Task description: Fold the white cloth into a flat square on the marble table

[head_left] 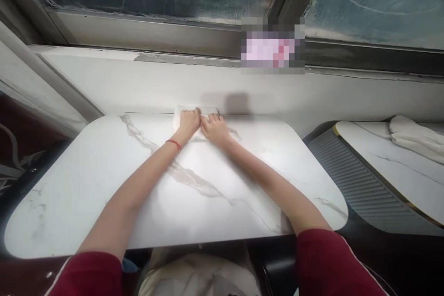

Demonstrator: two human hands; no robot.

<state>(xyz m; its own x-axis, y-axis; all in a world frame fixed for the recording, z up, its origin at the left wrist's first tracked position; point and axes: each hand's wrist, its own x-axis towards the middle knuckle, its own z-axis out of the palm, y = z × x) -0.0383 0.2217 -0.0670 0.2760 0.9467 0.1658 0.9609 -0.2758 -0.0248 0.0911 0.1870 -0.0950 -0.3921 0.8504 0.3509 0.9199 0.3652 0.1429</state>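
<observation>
At the far edge of the white marbled table (208, 215), where it meets the wall, both hands are side by side on a thin white cloth (177, 114). My left hand (190, 121), with a red string bracelet (173, 144) on its wrist, is closed in a fist on the cloth. Just beside it, my right hand (215, 128) has its fingers bent over the cloth and its thumb close to the left hand. Part of the cloth is hidden beneath the hands, and its far side reaches the wall.
A window frame (173, 34) runs above the white wall (138, 81). On the sill stands a blurred-out pinkish item (267, 50). To the right is a second marbled table (385, 157) with a ribbed grey side (357, 180) and a crumpled off-white cloth (418, 136).
</observation>
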